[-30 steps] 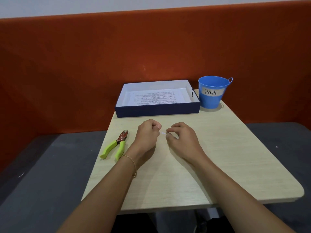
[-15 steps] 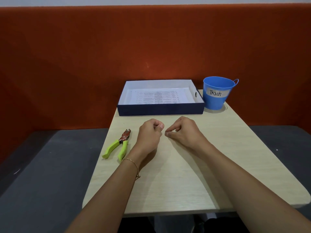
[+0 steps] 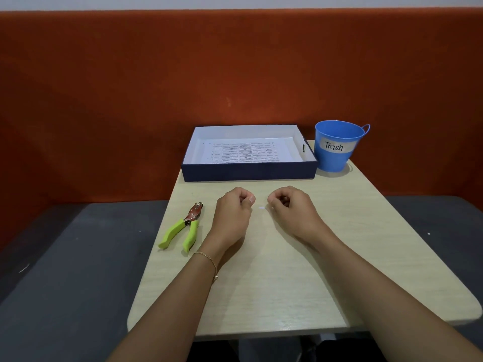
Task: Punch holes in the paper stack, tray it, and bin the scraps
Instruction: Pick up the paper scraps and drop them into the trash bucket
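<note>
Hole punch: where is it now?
Head view: the hole punch lies left on the table, just left of the left hand, nearer than the tray.

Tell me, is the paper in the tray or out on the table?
In the tray: the printed paper lies flat inside the navy tray.

Even soft indoor light, faint shadows under forearms, mild wide-angle bowing at edges, slightly soft focus

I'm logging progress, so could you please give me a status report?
Left hand, right hand curled on table, contents unclear. Paper in tray; one scrap lies between them. Punch aside left; path to bin clear.
</note>
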